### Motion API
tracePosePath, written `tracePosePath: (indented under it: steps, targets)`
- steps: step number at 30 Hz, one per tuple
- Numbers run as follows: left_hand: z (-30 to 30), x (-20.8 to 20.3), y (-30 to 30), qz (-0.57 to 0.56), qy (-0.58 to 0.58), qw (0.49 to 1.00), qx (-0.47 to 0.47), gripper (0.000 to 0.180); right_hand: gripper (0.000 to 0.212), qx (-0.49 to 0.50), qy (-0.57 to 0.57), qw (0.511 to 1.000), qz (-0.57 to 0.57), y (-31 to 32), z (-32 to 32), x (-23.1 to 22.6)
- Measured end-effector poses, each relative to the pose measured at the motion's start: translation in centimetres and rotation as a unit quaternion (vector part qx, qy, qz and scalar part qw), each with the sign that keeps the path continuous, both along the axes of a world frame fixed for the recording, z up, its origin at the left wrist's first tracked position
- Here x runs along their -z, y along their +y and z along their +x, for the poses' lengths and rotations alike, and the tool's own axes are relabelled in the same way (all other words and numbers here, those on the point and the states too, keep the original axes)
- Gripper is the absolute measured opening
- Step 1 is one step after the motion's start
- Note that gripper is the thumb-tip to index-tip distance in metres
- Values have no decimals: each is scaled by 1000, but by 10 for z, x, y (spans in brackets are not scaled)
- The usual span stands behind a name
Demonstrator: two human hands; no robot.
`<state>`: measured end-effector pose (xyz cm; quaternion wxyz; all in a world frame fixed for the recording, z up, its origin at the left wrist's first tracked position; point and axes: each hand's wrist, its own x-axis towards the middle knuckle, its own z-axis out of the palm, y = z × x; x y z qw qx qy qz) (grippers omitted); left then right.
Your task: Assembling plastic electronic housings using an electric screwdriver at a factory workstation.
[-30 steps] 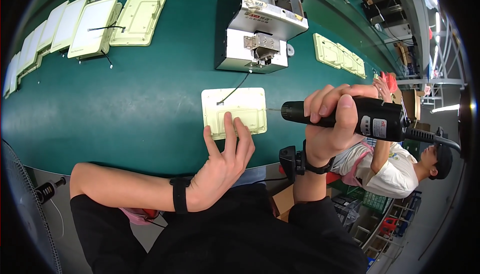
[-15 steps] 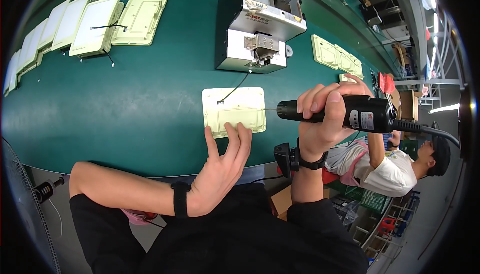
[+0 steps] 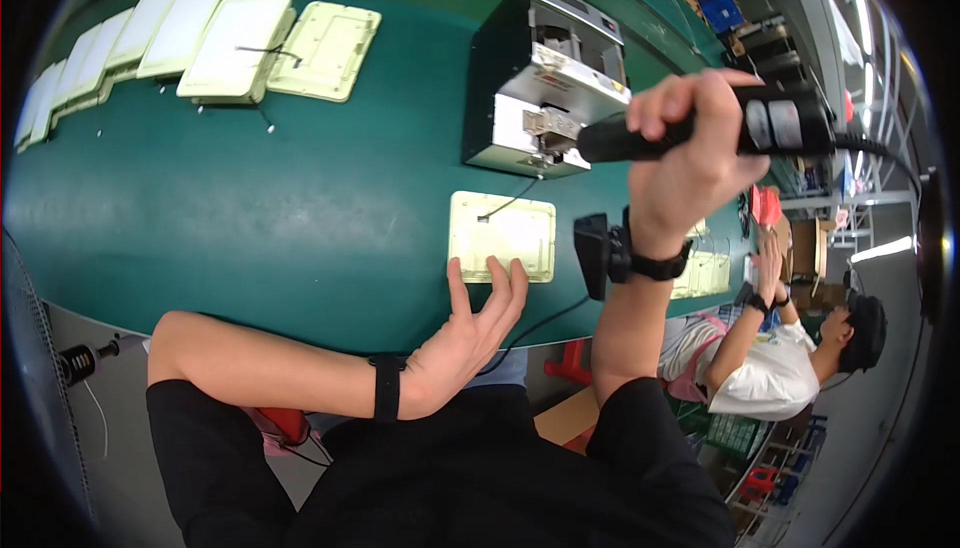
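Note:
My left hand rests its spread fingertips on the near edge of a pale yellow-green plastic panel, which lies flat on the green table. A black cable runs from a small opening in the panel to a white connector. In my right hand, a black electric screwdriver is gripped, held raised above the table and pointing left. Its front end overlaps the front of a black and silver box-shaped machine, probably a screw feeder. Blur hides the bit, so contact with the machine cannot be told.
White panels stand in an overlapping row at the far left, beside another pale green panel. More panels lie to the right of my right forearm. A co-worker in a white shirt sits at the right. The screwdriver's cord trails right.
My right hand has lifted the screwdriver up and away from the panel's right edge, over to the machine's front. My left hand stays on the panel. The whole view has shifted.

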<state>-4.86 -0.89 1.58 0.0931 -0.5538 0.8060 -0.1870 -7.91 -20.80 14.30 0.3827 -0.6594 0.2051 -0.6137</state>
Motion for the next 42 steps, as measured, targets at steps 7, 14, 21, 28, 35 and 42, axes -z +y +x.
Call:
tracePosePath:
  steps: [7,14,21,28,35,42]
  targets:
    - [1,8,0,-40,-1,999,5,55,10,-149,-54,983,87,36,-23,10]
    - [6,-2,1,25,-17,999,39,46,17,-219,24,971,89,75,-11,41]
    - [8,-3,1,42,-12,998,53,36,17,-211,20,973,96,73,-9,46]
    - [1,10,-1,0,5,1000,24,35,17,-217,16,972,93,71,-6,47]
    - [3,9,0,36,-4,998,52,34,17,-234,35,967,95,74,-4,44]
    - [-2,18,0,16,32,998,45,34,15,-215,46,973,74,73,-1,48]
